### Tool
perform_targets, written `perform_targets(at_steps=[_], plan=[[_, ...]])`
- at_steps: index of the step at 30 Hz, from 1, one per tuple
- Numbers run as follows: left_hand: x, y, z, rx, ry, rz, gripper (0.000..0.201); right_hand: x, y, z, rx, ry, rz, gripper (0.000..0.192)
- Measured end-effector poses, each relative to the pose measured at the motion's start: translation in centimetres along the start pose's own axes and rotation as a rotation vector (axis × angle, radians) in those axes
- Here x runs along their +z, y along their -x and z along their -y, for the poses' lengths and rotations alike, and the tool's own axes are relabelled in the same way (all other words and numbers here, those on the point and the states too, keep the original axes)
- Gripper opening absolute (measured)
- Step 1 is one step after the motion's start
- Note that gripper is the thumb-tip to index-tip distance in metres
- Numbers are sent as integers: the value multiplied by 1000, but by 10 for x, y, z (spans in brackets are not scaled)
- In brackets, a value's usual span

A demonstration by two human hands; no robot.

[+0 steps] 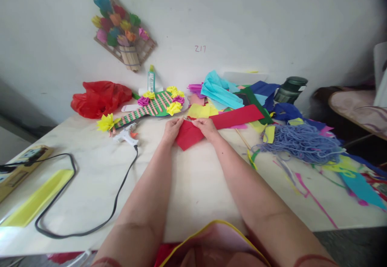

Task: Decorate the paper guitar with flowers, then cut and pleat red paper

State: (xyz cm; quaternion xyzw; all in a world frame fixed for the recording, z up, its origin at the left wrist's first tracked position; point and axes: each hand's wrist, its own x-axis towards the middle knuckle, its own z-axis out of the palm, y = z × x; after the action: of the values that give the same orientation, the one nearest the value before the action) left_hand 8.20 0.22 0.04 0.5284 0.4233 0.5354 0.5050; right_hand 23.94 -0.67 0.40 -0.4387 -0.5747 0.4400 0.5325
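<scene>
My left hand (172,130) and my right hand (206,127) both press on a sheet of red paper (229,119) that lies on the white table (187,186). The fingertips of both hands meet at the paper's upper edge, near its left end, where the sheet is folded to a corner pointing toward me. The long strip of the red paper runs off to the right. Just beyond my hands lies a green paper guitar (151,107) decorated with yellow and pink paper flowers.
A white glue gun (126,136) with a black cord (90,218) lies left of my hands. A red plastic bag (98,97), glue bottle (151,79), heap of coloured paper (229,91), blue yarn (302,144), dark jar (290,89) and yellow strip (36,202) surround them.
</scene>
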Motion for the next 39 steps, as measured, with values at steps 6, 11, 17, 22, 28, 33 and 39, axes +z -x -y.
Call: perform_targets(at_steps=[6, 11, 17, 22, 28, 33, 39], plan=[[-3, -5, 2, 76, -63, -109, 43, -4, 2, 3, 22, -204, 79, 32], [-2, -3, 0, 83, -90, -59, 49, -1, 1, 1, 30, -177, 119, 41], [1, 3, -6, 15, -25, 61, 54, 3, -3, -6, -19, -28, -66, 18], [0, 7, -7, -15, 65, 168, 64, 1, -4, -7, -7, 27, -165, 30], [-1, 9, -6, 24, -12, 213, 72, 1, -5, -9, -4, 29, -229, 33], [-4, 4, 2, 31, -13, 94, 45, 2, -8, -14, -66, 89, -311, 38], [-5, 3, 11, 29, 52, -51, 28, 5, -5, -8, -88, 218, -348, 40]])
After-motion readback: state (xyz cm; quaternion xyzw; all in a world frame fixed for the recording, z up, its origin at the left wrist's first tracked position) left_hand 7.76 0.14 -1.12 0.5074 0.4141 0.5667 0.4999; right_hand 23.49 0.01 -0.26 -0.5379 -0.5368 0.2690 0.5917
